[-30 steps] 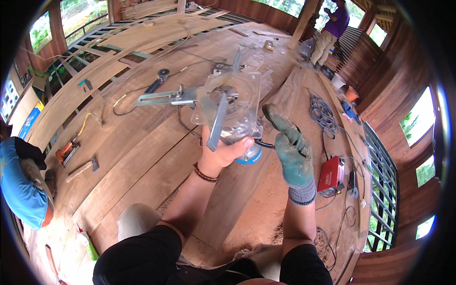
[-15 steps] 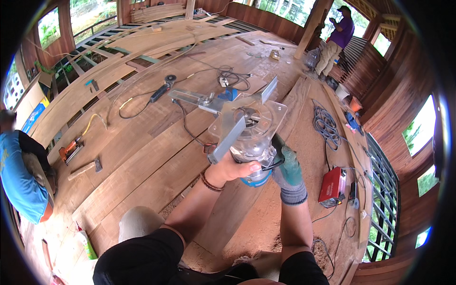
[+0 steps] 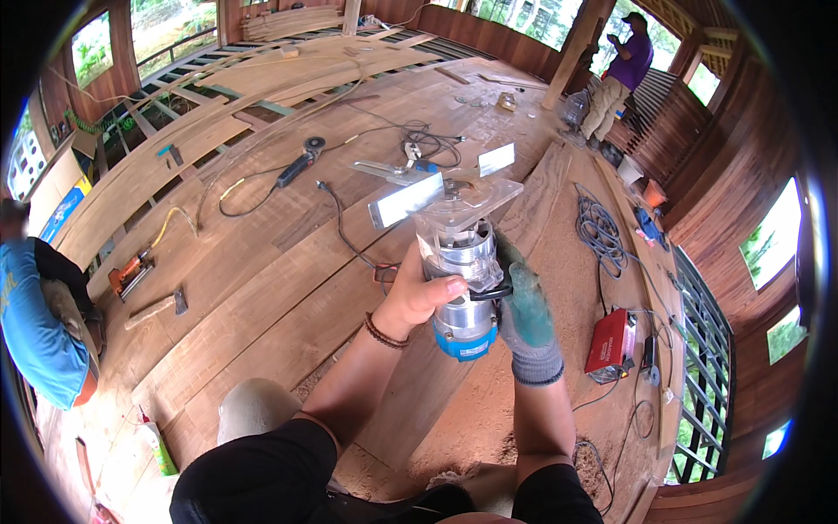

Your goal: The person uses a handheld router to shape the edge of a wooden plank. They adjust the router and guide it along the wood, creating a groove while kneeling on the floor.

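Between my two hands is a trim router [image 3: 467, 301], with a silver motor body, a blue end cap toward me and a clear plastic base [image 3: 471, 205] facing away and up. Metal guide plates [image 3: 407, 201] are fixed at its base. My bare left hand [image 3: 417, 293] wraps the body from the left, thumb across the metal. On the other side my right hand [image 3: 526, 306], in a grey and green glove, grips it beside the black lever. The right fingers are partly hidden behind the tool. A beaded bracelet circles my left wrist.
On the plank floor [image 3: 288, 288] lie an angle grinder [image 3: 301, 163], a hammer [image 3: 157, 309], an orange nail gun [image 3: 131, 273], coiled cables [image 3: 601, 229] and a red machine [image 3: 611, 343]. One person in blue [image 3: 39, 323] crouches at left; another in purple [image 3: 621, 74] stands far right. Floor joists show at far left.
The router has tilted in my hands: its base now shows more edge-on, and more of the silver body and blue cap is visible. Both hands keep their grip.
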A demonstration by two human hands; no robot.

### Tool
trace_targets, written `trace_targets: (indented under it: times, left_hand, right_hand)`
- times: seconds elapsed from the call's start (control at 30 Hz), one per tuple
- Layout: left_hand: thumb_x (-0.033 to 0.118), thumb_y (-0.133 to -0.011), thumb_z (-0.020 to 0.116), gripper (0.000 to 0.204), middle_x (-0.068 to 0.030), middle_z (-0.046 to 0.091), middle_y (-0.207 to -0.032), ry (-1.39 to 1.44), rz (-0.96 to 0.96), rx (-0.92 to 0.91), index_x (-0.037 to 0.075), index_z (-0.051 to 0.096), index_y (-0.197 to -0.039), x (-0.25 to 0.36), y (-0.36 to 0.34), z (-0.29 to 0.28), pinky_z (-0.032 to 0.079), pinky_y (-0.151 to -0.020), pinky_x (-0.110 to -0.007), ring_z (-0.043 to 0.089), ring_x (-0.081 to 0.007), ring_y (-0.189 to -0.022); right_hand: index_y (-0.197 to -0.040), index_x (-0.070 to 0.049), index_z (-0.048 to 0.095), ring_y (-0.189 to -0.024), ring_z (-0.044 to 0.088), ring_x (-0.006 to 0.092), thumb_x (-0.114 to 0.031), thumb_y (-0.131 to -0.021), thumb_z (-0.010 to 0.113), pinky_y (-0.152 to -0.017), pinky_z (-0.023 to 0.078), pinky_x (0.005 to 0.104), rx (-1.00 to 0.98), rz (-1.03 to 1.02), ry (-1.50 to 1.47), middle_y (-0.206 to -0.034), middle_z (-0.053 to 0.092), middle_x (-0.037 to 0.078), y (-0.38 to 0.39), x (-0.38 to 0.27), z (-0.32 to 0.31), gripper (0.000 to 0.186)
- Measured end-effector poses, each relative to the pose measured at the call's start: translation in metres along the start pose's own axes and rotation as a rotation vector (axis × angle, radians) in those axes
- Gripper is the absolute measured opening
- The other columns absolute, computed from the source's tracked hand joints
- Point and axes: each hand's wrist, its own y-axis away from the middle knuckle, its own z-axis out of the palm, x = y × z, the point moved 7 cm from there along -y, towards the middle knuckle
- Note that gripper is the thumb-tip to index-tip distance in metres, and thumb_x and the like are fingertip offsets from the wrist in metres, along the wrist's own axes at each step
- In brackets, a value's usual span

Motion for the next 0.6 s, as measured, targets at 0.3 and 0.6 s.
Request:
trace_targets:
  times: [0.3, 0.6]
  left_hand:
    - [0.032, -0.070, 0.081, 0.080, -0.0079, 0.061, -0.116, 0.002, -0.065, -0.011, 0.000, 0.045, -0.134, -0.007, 0.000, -0.009, 0.049, -0.091, -0.034, 0.061, -0.0184, -0.104]
    - [0.034, -0.073, 0.080, 0.073, -0.0108, 0.063, -0.110, 0.038, -0.103, -0.015, 0.000, 0.048, -0.129, -0.014, 0.001, -0.011, 0.054, -0.084, -0.037, 0.065, -0.0218, -0.095]
  right_hand:
    - [-0.140, 0.003, 0.044, -0.119, 0.053, 0.0184, -0.027, -0.096, 0.057, -0.103, 0.041, 0.0315, 0.120, 0.103, -0.186, -0.134, 0.054, 0.011, -0.002, 0.020, -0.005, 0.055]
    - [-0.137, 0.000, 0.048, -0.115, 0.055, 0.0166, -0.027, -0.095, 0.058, -0.100, 0.044, 0.0303, 0.063, 0.053, -0.207, -0.132, 0.056, 0.010, 0.001, 0.035, -0.020, 0.051]
